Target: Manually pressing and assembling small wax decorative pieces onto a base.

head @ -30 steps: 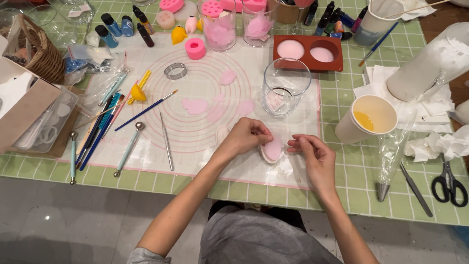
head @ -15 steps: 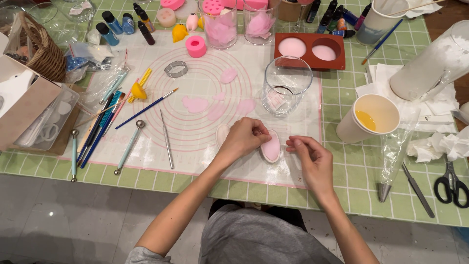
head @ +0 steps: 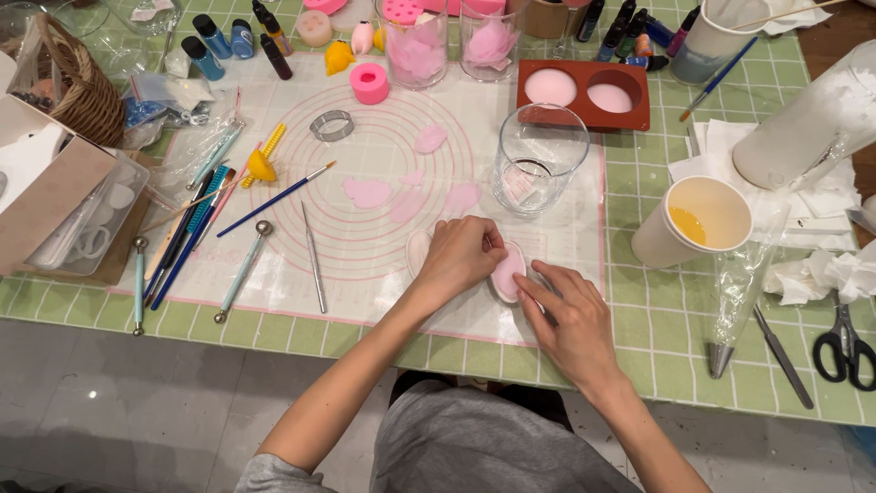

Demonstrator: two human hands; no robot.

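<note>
In the head view, both hands work on a white silicone mat with pink circles (head: 383,265) that lies on a green checked table (head: 666,329). The left hand (head: 461,256) rests over the pink oval piece of soft paste (head: 507,271); its fingers are curled together and its fingertips press on the upper edge of the piece. The right hand (head: 570,315) lies flat beside it, with fingers a little apart, and the fingertips touch the lower right edge of the same piece. The pink piece sits near the front edge of the mat, just below the clear empty glass (head: 540,157). Compared with half a second ago, the pink piece looks longer and more tilted, the left hand covers more of it, and a pale oval shape (head: 417,248) now shows at the left of the left hand. The right hand has moved a little lower. Near the glass, the white paper cup with yellow liquid (head: 693,221) stands on the table, and the brown mould with two pink rounds (head: 584,91) is behind.
</note>
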